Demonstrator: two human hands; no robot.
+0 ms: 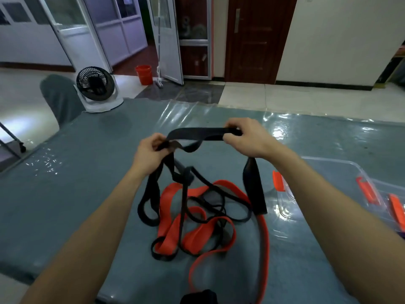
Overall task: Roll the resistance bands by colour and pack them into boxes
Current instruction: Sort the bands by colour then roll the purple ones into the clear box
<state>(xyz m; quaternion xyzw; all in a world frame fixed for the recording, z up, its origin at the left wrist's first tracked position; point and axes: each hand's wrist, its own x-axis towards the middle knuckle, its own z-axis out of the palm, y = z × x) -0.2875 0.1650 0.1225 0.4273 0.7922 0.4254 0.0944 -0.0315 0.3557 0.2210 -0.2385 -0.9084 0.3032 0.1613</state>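
A black resistance band [192, 133] is stretched between my two hands above the table. My left hand [151, 151] pinches one end of the held stretch, and my right hand [245, 137] grips the other. Loops of the black band hang down from both hands into a tangle on the table. Red bands [175, 233] lie tangled with black ones below my hands. One red strand [264, 249] runs toward the near edge. A clear plastic box [328, 178] with orange latches stands at the right.
The table [87, 183] has a grey-blue cover under clear plastic film. A grey chair back [59, 99] stands at the far left corner. A black floor fan [95, 84] and a red bucket [144, 74] are on the floor beyond. A dark object [198, 297] sits at the near edge.
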